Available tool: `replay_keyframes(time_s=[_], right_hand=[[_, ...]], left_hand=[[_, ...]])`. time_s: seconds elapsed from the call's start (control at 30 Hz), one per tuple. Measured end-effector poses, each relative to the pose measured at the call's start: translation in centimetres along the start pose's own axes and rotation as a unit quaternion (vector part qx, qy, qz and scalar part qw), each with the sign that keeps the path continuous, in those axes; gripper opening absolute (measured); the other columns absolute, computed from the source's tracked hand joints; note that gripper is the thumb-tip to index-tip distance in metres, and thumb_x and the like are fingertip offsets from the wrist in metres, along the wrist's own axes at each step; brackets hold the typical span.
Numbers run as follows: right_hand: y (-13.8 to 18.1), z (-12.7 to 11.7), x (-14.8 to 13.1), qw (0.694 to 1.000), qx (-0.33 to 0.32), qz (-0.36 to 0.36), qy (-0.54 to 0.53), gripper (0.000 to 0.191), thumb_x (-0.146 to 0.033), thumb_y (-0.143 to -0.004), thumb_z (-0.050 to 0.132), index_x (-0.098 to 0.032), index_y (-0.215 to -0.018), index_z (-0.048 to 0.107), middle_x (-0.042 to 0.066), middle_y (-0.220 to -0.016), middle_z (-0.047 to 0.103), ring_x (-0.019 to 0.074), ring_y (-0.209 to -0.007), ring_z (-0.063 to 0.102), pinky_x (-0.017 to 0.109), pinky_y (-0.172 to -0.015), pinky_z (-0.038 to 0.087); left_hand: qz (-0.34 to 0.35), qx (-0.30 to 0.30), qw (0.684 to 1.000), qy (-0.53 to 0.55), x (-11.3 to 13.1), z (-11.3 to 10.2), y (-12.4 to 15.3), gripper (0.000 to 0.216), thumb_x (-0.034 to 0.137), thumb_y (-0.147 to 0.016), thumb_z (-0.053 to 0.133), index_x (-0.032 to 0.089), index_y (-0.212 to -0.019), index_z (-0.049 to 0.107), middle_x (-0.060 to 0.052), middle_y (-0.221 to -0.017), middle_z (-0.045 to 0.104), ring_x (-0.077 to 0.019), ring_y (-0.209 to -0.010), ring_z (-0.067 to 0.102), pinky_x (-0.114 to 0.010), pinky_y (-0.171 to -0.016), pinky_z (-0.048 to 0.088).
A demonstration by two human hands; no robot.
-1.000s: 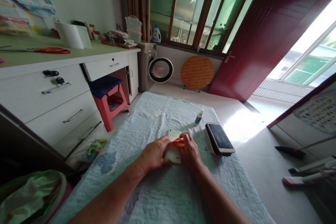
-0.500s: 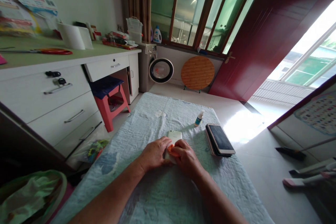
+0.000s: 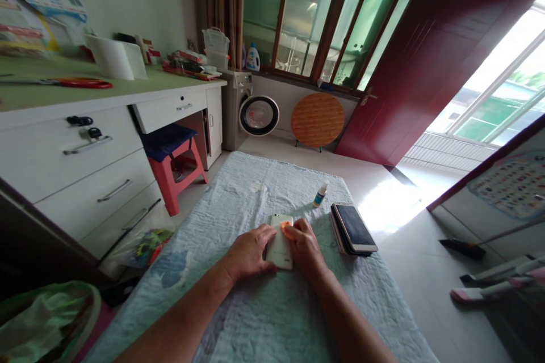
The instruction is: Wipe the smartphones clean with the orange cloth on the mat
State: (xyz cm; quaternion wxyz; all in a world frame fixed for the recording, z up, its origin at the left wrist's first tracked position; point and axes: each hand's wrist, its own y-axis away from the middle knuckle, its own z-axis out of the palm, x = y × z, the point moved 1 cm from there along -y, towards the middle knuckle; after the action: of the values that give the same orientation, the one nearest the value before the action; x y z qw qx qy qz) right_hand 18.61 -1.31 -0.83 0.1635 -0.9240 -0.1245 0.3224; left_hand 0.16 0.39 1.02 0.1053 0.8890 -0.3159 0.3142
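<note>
A white phone (image 3: 280, 249) lies back side up on the cloth-covered table (image 3: 238, 198). My left hand (image 3: 251, 249) grips its left edge, thumb at the lower corner and fingers along the upper side. Pinched in my right hand (image 3: 305, 247) is a small orange cloth (image 3: 287, 231), pressed on the upper right part of the phone's back. Beyond my right hand stands a small spray bottle (image 3: 320, 195) with a clear cap and blue label. To its right rests a stack of phones (image 3: 353, 229), the top one with its dark screen up.
At left is a white desk (image 3: 96, 170) with a red stool (image 3: 176, 161) under it. A lined bin (image 3: 51, 317) stands at the lower left. Behind the table are a washing machine (image 3: 236, 108) with its door ajar, a round wooden board (image 3: 317, 119) and a red door (image 3: 395, 68).
My right hand has slid the orange cloth up and to the right across the phone's back, uncovering its lower part. My left hand keeps its hold on the phone. The view shifted slightly.
</note>
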Motion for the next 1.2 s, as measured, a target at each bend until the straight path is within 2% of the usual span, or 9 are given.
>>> replay_keyframes(time_s=[0.17,0.27,0.4,0.57,0.83,1.03,1.2], right_hand=[[1.2,-0.7,-1.1,0.999,-0.045,-0.020,-0.021,0.022,-0.020,-0.090,0.047,-0.020,-0.080,0.067,0.002,-0.080,0.047,0.0151,-0.075,0.045,0.024,-0.065,0.035],[2.3,-1.3,-2.3,0.995,-0.099,-0.029,0.007,0.021,-0.014,-0.089,0.047,-0.019,-0.078,0.063,0.003,-0.083,0.050,0.0151,-0.076,0.046,0.024,-0.065,0.035],[2.7,-1.5,-2.7,0.993,-0.106,-0.024,0.037,0.020,-0.007,-0.086,0.047,-0.020,-0.082,0.061,0.004,-0.087,0.053,0.0161,-0.081,0.048,0.025,-0.069,0.037],[0.5,-0.7,-0.7,0.995,-0.075,-0.019,0.067,0.021,-0.007,-0.086,0.044,-0.021,-0.083,0.060,0.005,-0.088,0.053,0.0171,-0.082,0.048,0.026,-0.071,0.039],[-3.6,0.4,2.3,0.991,-0.053,0.003,0.125,0.024,-0.011,-0.090,0.041,-0.018,-0.084,0.063,0.005,-0.088,0.052,0.0161,-0.079,0.045,0.026,-0.072,0.036],[-5.2,1.7,1.0,0.977,-0.073,-0.016,0.201,0.023,-0.006,-0.085,0.047,-0.018,-0.078,0.065,0.008,-0.088,0.053,0.0193,-0.081,0.045,0.029,-0.069,0.034],[-6.2,3.0,-0.9,0.973,-0.100,-0.035,0.205,0.021,-0.013,-0.088,0.048,-0.018,-0.080,0.066,0.009,-0.091,0.054,0.0211,-0.086,0.045,0.030,-0.073,0.035]], left_hand=[[0.004,0.004,1.000,-0.004,-0.2,0.2,-0.1,0.063,0.041,-0.060,0.077,0.023,-0.117,0.057,-0.006,-0.122,0.059,-0.0272,-0.108,0.058,-0.031,-0.093,0.044],[0.011,0.008,1.000,-0.006,-0.3,0.3,-0.1,0.061,0.041,-0.061,0.077,0.022,-0.115,0.058,-0.007,-0.123,0.059,-0.0279,-0.111,0.058,-0.031,-0.097,0.043],[0.012,0.003,1.000,-0.006,-0.3,0.3,-0.1,0.060,0.039,-0.062,0.076,0.023,-0.117,0.058,-0.007,-0.130,0.058,-0.0286,-0.116,0.056,-0.033,-0.101,0.040],[0.014,-0.006,1.000,-0.005,-0.4,0.2,-0.1,0.067,0.041,-0.063,0.075,0.022,-0.125,0.057,-0.009,-0.137,0.054,-0.0290,-0.123,0.052,-0.034,-0.105,0.038],[0.007,-0.005,1.000,-0.020,-0.6,0.3,0.0,0.064,0.040,-0.062,0.076,0.020,-0.121,0.060,-0.011,-0.137,0.054,-0.0317,-0.121,0.053,-0.036,-0.102,0.041],[0.006,-0.005,1.000,-0.010,-0.5,0.3,0.0,0.063,0.040,-0.063,0.076,0.019,-0.120,0.060,-0.012,-0.134,0.056,-0.0330,-0.119,0.055,-0.038,-0.101,0.042],[0.015,0.006,1.000,0.011,-0.2,0.2,0.1,0.066,0.039,-0.064,0.076,0.019,-0.123,0.057,-0.010,-0.129,0.059,-0.0307,-0.114,0.057,-0.037,-0.101,0.042]])
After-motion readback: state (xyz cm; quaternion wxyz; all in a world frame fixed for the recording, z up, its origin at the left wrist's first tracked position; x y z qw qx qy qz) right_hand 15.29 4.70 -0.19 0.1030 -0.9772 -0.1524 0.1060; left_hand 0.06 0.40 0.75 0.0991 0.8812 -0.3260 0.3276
